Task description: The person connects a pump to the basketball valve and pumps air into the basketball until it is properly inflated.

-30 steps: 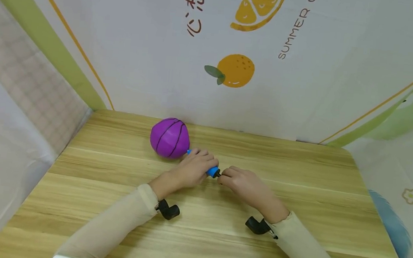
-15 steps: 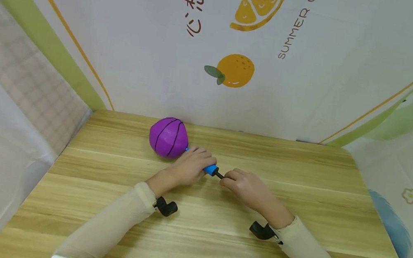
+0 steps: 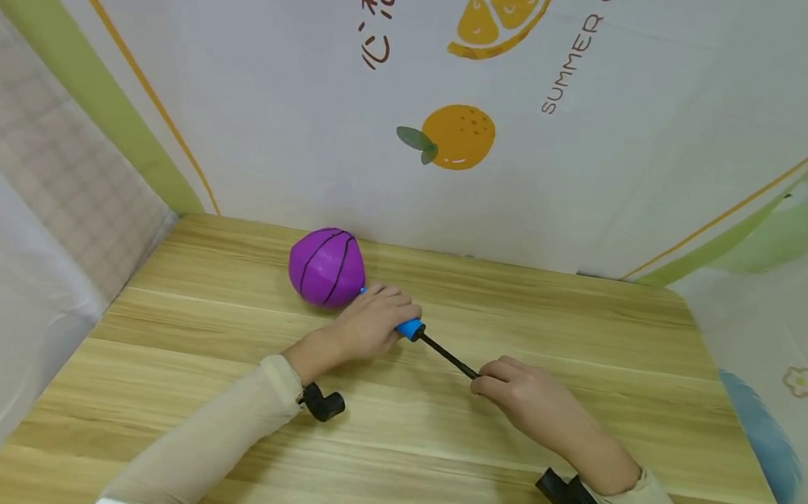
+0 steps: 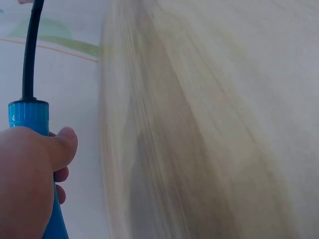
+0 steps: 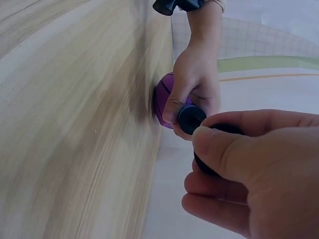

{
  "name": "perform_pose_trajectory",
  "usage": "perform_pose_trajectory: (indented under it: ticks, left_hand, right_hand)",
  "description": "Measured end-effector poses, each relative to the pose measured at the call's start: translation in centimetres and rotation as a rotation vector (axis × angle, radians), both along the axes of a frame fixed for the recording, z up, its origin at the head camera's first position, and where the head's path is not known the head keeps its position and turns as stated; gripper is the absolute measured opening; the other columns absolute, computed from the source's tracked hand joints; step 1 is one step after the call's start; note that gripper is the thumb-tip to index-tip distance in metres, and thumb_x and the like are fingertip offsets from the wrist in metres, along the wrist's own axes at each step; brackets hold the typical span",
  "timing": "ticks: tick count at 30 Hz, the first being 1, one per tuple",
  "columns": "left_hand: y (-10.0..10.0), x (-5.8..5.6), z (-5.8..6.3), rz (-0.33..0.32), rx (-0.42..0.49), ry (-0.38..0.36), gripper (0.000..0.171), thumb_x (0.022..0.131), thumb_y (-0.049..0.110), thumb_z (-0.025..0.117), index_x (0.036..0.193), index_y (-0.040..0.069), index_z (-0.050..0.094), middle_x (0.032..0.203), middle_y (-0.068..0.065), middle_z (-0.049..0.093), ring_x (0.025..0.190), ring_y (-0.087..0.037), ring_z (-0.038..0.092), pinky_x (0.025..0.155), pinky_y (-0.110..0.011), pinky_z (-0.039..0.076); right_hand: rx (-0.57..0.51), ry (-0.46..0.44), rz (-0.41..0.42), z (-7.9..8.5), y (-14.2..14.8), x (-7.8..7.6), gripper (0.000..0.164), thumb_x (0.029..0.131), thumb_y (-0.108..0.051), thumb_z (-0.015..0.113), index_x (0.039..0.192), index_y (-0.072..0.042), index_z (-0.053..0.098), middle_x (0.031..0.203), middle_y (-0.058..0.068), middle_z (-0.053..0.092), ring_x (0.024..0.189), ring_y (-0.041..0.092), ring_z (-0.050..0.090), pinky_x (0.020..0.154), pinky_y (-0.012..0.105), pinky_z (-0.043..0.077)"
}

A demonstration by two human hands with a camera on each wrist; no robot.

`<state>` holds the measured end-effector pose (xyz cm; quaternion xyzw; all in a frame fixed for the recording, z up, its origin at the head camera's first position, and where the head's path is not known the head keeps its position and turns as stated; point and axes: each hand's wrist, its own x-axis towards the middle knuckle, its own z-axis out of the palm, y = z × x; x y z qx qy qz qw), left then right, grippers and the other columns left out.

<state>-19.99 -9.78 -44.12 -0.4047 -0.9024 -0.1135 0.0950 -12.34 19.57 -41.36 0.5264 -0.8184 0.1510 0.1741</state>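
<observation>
While the left hand [image 3: 371, 323] grips the blue pump [image 3: 410, 330], the right hand [image 3: 539, 403], pinching its handle [image 5: 228, 128], should align with the left.

So the table here is a pale yellowish wood-grain rectangle [image 3: 397, 470] filling most of the lower half. Behind it there's a big white printed backdrop [image 3: 277, 126], with a round orange fruit print [image 3: 462, 140] at upper centre. Wide light-green stripe [image 3: 58, 48] upper left, faint checked cloth panel [image 3: 46, 104] beside it, brown-outlined flower prints [image 3: 800, 382] lower right. Lighting's pretty soft.
</observation>
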Motion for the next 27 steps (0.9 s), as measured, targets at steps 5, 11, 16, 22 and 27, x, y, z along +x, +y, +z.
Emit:
perform_pose_trajectory:
  ticks: [5, 11, 16, 22, 27]
  left_hand:
    - [-0.2, -0.1, 0.0, 0.007, -0.005, -0.003, 0.016, 0.091, 0.009, 0.070, 0.100, 0.020, 0.063, 0.100, 0.005, 0.066, 0.100, -0.019, 0.056, 0.096, -0.041, 0.041]
    - [-0.2, -0.2, 0.0, 0.033, -0.021, 0.008, 0.017, 0.091, 0.009, 0.070, 0.103, 0.021, 0.064, 0.098, 0.005, 0.065, 0.102, -0.020, 0.057, 0.095, -0.042, 0.042]
    - [0.0, -0.2, 0.1, 0.040, -0.052, -0.003, 0.017, 0.093, 0.011, 0.070, 0.108, 0.019, 0.066, 0.103, 0.004, 0.066, 0.104, -0.020, 0.056, 0.094, -0.041, 0.041]
    - [0.3, 0.0, 0.1, 0.033, -0.062, -0.007, 0.021, 0.091, 0.010, 0.070, 0.111, 0.018, 0.066, 0.106, 0.003, 0.067, 0.106, -0.020, 0.056, 0.096, -0.042, 0.040]
    - [0.3, 0.3, 0.1, 0.015, -0.041, -0.027, 0.021, 0.091, 0.008, 0.070, 0.107, 0.018, 0.064, 0.105, 0.002, 0.066, 0.107, -0.022, 0.056, 0.096, -0.043, 0.039]
  right_hand:
    - [0.008, -0.013, -0.008, 0.3, -0.1, 0.1, 0.024, 0.078, 0.000, 0.082, 0.096, -0.013, 0.073, 0.095, -0.001, 0.068, 0.084, 0.011, 0.066, 0.071, 0.020, 0.055]
    - [0.045, -0.029, -0.031, 0.4, -1.3, -0.8, 0.026, 0.077, 0.003, 0.082, 0.096, -0.012, 0.073, 0.096, -0.001, 0.068, 0.086, 0.012, 0.065, 0.072, 0.021, 0.055]
    - [0.081, -0.038, -0.032, 0.1, -2.7, -2.1, 0.021, 0.081, -0.001, 0.081, 0.097, -0.012, 0.073, 0.097, -0.001, 0.068, 0.087, 0.012, 0.066, 0.074, 0.021, 0.055]
    - [0.096, -0.054, -0.033, -0.2, -4.4, -3.4, 0.017, 0.085, -0.001, 0.078, 0.098, -0.011, 0.074, 0.097, -0.001, 0.068, 0.088, 0.013, 0.066, 0.075, 0.022, 0.055]
    - [0.101, -0.044, -0.029, -0.4, -5.5, -4.0, 0.017, 0.086, 0.001, 0.077, 0.098, -0.010, 0.074, 0.096, 0.000, 0.068, 0.088, 0.013, 0.065, 0.075, 0.021, 0.055]
